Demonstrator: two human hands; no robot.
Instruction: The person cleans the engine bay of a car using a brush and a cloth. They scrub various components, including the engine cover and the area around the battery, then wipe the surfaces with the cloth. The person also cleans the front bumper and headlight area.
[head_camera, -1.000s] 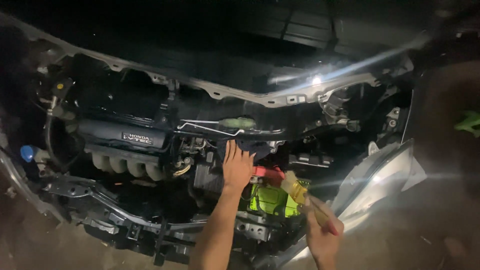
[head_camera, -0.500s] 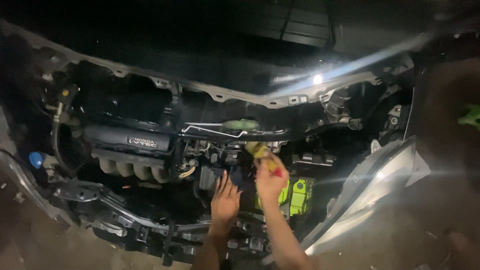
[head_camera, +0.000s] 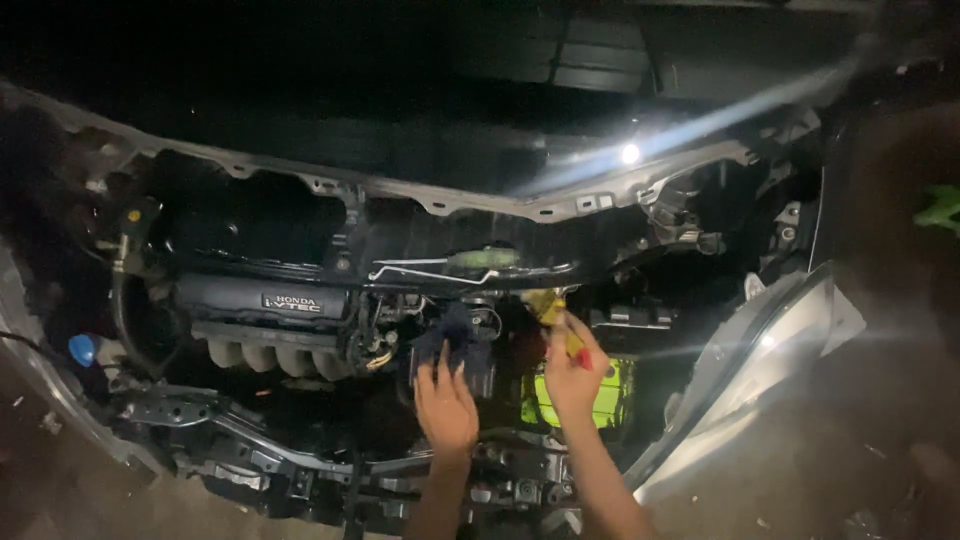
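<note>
Down in the engine bay (head_camera: 300, 250), left hand (head_camera: 446, 405) w/ fingers spread flat on a dark blue rag (head_camera: 455, 335). Right hand (head_camera: 574, 375) closed round a yellow-bristled brush (head_camera: 550, 308), just beside the bright green battery (head_camera: 600, 395).

We look down into an open engine bay (head_camera: 300, 470), its pale metal frame rail (head_camera: 450, 205) running across the far side. On the left sits the dark engine cover (head_camera: 255, 300) above a row of pale intake runners (head_camera: 270, 355). A blue cap (head_camera: 82, 349) sits at the far left edge. Right of centre a bright green battery (head_camera: 605, 395) rests low, just beside a headlight (head_camera: 760, 370).
</note>
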